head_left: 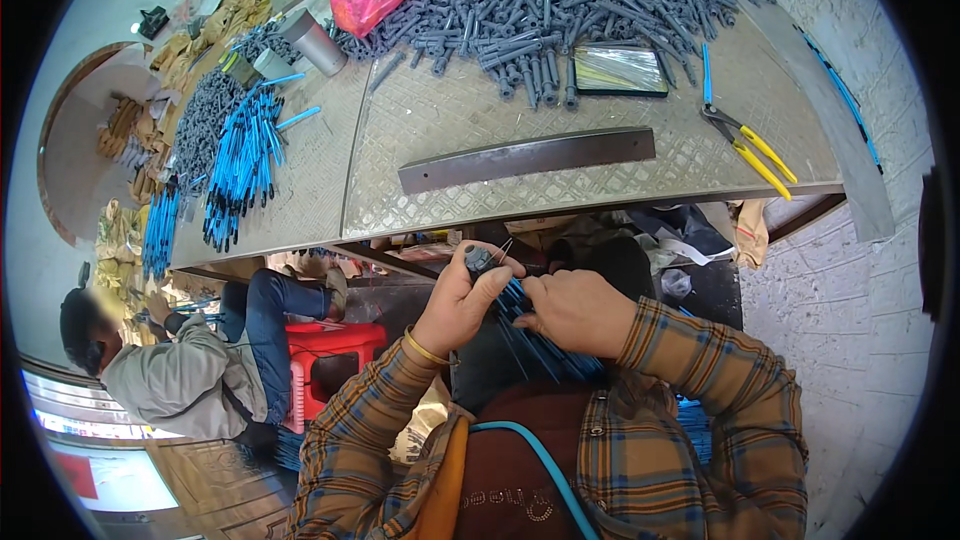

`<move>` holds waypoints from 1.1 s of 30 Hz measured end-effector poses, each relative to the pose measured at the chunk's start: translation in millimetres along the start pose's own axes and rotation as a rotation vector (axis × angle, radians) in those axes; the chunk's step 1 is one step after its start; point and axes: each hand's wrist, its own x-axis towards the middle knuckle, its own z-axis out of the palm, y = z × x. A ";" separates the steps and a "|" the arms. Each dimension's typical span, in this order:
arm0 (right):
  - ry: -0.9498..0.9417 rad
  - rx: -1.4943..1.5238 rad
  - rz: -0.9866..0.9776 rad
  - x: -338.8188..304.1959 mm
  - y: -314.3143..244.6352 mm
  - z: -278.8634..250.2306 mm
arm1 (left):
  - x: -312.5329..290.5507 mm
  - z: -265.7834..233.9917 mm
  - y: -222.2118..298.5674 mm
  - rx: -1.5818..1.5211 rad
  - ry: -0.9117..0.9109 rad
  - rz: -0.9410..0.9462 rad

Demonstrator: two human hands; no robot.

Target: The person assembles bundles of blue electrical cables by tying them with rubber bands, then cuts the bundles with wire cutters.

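Grey and rounded, a small piece (478, 259) sits in my left hand's (452, 308) grip, nearer me than the dark metal bar (530, 159), my right hand (582, 312) curled beside it around something I can't make out, blue rods (545, 352) slanting below, patterned tabletop (735, 165) under the bar, pale wall (835, 325) to its right.
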 end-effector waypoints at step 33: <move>-0.063 0.325 0.004 21.0 2.9 14.7 | -14.0 -5.1 -15.1 -0.421 0.122 -0.023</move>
